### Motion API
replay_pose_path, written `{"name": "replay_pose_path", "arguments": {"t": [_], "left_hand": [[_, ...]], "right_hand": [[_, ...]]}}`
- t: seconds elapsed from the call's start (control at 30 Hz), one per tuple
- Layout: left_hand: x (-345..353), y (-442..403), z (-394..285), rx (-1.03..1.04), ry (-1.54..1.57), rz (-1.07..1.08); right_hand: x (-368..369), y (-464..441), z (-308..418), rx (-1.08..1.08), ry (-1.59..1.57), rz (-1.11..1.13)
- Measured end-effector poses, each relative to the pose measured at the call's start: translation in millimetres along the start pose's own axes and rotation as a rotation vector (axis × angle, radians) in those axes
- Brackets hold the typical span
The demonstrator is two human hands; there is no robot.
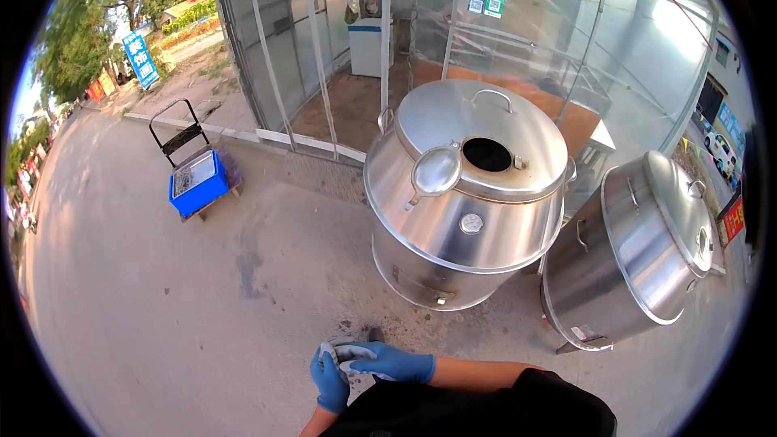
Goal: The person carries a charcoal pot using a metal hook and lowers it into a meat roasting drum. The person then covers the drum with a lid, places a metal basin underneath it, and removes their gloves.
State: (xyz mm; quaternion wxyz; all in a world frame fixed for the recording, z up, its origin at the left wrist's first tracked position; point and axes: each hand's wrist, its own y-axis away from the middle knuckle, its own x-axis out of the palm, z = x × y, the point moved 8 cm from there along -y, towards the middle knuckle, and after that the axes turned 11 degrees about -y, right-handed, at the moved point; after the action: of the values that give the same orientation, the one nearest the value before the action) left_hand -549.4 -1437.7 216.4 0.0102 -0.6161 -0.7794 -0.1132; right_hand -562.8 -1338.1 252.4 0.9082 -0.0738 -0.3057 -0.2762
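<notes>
Both hands wear blue gloves and meet low in the view, in front of the dark clothing. My left hand (330,380) has its fingers bent upward around a grey-white patch. From the right, my right hand (396,362) reaches across with its fingers closed against the same place. Whether the grey-white part is a cloth or the gloves' own palms, I cannot make out. Beyond the hands stands a large steel drum oven (461,231). Its domed lid (421,113) has a round dark opening, with the small round cover (437,171) swung aside.
A second steel drum (615,251) stands tilted in view at the right. On the left, a blue crate (194,186) rests on a hand cart (181,136). Behind the large drum is a booth with clear plastic sheeting (518,40). Dark stains mark the pavement (267,299).
</notes>
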Motion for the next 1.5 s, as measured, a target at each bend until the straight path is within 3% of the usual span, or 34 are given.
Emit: {"name": "replay_pose_path", "arguments": {"t": [0.2, 0.37, 0.47, 0.57, 0.7, 0.8, 0.83, 0.9, 0.97, 1.03, 1.07, 1.17, 1.43, 1.5], "left_hand": [[-58, -58, 14, 0.071, -0.286, -0.192], [-44, -109, -49, 0.036, -0.346, -0.154], [-42, -143, -49, -0.062, -0.242, -0.114], [-58, -178, -46, 0.084, -0.502, -0.150], [-43, -215, -40, 0.163, -0.598, 0.038], [-18, -243, -12, -0.057, -0.337, 0.403], [-13, -250, -17, -0.059, -0.321, 0.405], [-5, -266, -13, -0.259, -0.284, 0.451], [-7, -292, -3, -0.278, -0.349, 0.528], [-8, -314, 22, -0.298, -0.549, 0.699], [-8, -330, 28, -0.204, -0.726, 0.802], [13, -361, -8, -0.032, -0.731, 0.908], [-45, -502, -23, 0.021, -0.809, 0.981], [-70, -539, -34, 0.035, -0.833, 0.976]], "right_hand": [[-4, -52, 16, 0.079, -0.215, 0.046], [-25, -104, 38, 0.091, -0.343, 0.013], [-48, -131, 41, 0.079, -0.450, -0.004], [-75, -149, 43, 0.053, -0.406, -0.058], [-113, -146, 48, 0.039, -0.386, -0.198], [-145, -129, 63, -0.005, -0.284, -0.362], [-158, -120, 74, -0.065, -0.211, -0.468], [-182, -106, 71, -0.087, -0.228, -0.555], [-205, -89, 81, -0.153, -0.247, -0.767], [-220, -86, 78, -0.167, -0.284, -0.828], [-229, -85, 76, -0.183, -0.326, -0.887], [-242, -105, 73, -0.221, -0.352, -0.946], [-288, -243, 75, -0.251, -0.441, -1.066], [-293, -291, 89, -0.228, -0.402, -0.988]]}}
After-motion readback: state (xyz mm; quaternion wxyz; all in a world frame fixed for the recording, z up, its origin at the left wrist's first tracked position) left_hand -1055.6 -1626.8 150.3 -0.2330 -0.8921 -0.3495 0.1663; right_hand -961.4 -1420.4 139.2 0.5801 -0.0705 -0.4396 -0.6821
